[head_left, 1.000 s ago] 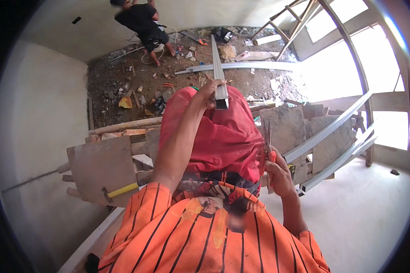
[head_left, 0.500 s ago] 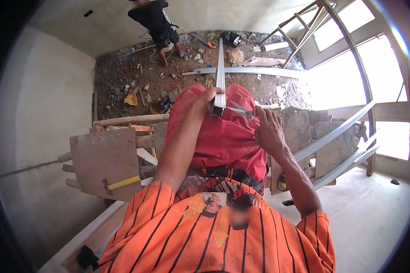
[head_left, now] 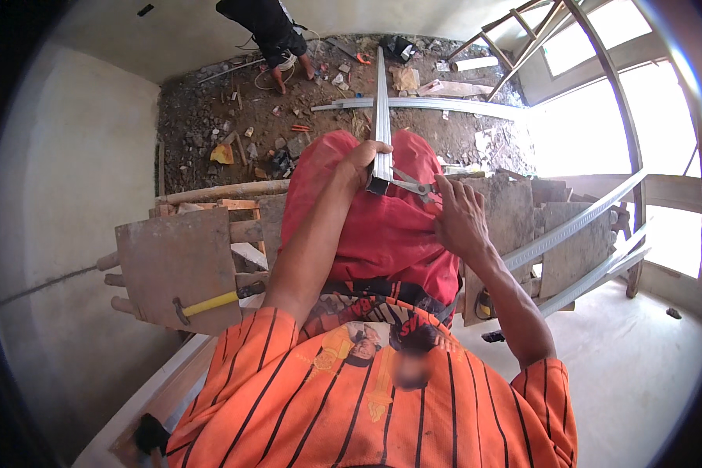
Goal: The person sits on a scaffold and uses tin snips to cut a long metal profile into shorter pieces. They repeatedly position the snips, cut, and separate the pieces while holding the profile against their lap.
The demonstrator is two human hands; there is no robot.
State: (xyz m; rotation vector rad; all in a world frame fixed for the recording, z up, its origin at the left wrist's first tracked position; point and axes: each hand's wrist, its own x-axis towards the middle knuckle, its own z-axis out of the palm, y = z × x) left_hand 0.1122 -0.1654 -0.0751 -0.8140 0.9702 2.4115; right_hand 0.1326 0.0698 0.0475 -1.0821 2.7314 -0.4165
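Observation:
A long, light-coloured metal channel (head_left: 382, 117) stretches away from my lap, its dark near end between my thighs. My left hand (head_left: 364, 161) is closed round it close to that end. In my right hand (head_left: 462, 217) are metal snips (head_left: 421, 188), their blades parted and pointing left. The blades reach the channel's right edge just above its dark end; whether they bite into the metal cannot be made out. My red trousers lie beneath both hands.
I sit over a plank scaffold (head_left: 175, 261) with a yellow-handled hammer (head_left: 207, 304) on its left side. Curved metal strips (head_left: 577, 222) rest at the right. Below lie rubble and more metal strips (head_left: 429, 103). A person (head_left: 269, 35) stands at the far left beside a wooden ladder-like frame (head_left: 515, 47) further right.
The snips have moved left, so their blades now meet the channel's edge. My left hand keeps its grip. The view has shifted slightly, and the far person sits higher in it.

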